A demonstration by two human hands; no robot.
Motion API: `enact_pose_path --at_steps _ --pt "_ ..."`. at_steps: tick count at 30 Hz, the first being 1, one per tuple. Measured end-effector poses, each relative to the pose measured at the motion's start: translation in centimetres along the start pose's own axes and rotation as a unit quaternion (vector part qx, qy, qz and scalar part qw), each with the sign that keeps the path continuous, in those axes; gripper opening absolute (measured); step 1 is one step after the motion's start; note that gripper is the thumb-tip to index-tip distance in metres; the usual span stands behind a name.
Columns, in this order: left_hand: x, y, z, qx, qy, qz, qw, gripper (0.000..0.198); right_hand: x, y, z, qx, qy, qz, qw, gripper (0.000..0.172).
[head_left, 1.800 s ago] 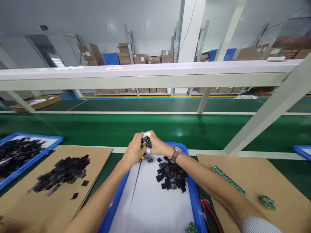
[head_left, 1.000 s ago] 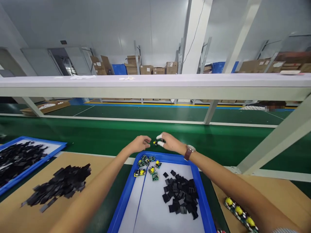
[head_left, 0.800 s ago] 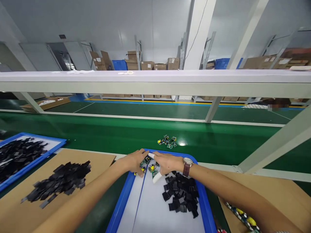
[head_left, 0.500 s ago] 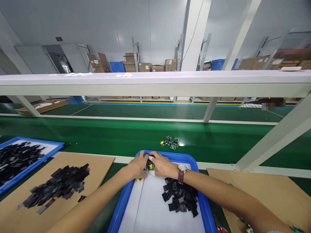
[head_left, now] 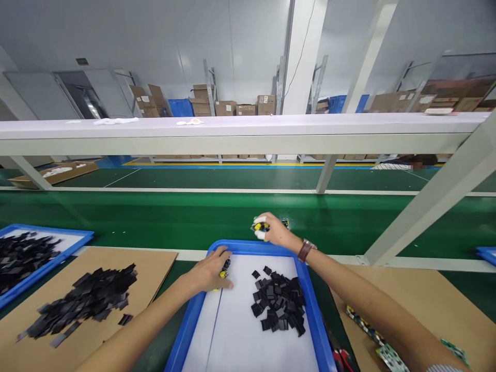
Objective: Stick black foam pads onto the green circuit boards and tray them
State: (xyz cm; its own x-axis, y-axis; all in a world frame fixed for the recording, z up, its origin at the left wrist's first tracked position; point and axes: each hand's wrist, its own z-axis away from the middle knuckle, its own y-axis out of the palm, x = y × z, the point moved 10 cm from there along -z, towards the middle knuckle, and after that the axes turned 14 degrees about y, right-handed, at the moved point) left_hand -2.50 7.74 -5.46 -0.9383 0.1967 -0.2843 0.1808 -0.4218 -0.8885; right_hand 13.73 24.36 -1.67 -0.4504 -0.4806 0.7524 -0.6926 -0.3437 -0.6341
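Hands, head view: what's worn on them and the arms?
The right hand has white finger cots on a few fingertips, and a wristwatch with a brown strap sits on that wrist. A pale striped sleeve shows at the frame's bottom edge. The left hand and forearm are bare: no glove, cots, watch or sleeve visible.

Both our arms are stretched forward, forearms bare. Our left hand (head_left: 209, 273) sits palm down just inside the far left corner of the blue tray (head_left: 244, 248), with its fingers curled around a small yellow-capped board (head_left: 223, 269). Our right hand (head_left: 273, 231) is out further, just past the tray's far rim. It's knuckles up, fingers bunched tight around a clump of little circuit boards (head_left: 259, 226). White cots cover a couple of its fingertips (head_left: 261, 235). The right wrist, with a watch (head_left: 305, 250) strapped on, hangs over the tray's far right corner. The hands are apart, not touching.
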Motion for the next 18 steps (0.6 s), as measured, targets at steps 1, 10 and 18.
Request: enact_pose_path --at_steps 1,10,18 --pt "0.1 0.4 0.3 0.035 -0.022 -0.005 0.999 0.118 -2.2 -2.0 -0.8 -0.015 0.031 0.016 0.999 0.046" --pt "1.4 -0.2 -0.8 -0.061 -0.017 0.063 0.996 0.077 -15.5 -8.8 0.0 0.006 0.186 0.082 0.979 0.052" --pt "2.0 0.4 -1.2 -0.036 0.014 0.063 0.997 0.082 -8.6 -14.7 8.3 -0.083 0.168 0.047 0.981 0.047"
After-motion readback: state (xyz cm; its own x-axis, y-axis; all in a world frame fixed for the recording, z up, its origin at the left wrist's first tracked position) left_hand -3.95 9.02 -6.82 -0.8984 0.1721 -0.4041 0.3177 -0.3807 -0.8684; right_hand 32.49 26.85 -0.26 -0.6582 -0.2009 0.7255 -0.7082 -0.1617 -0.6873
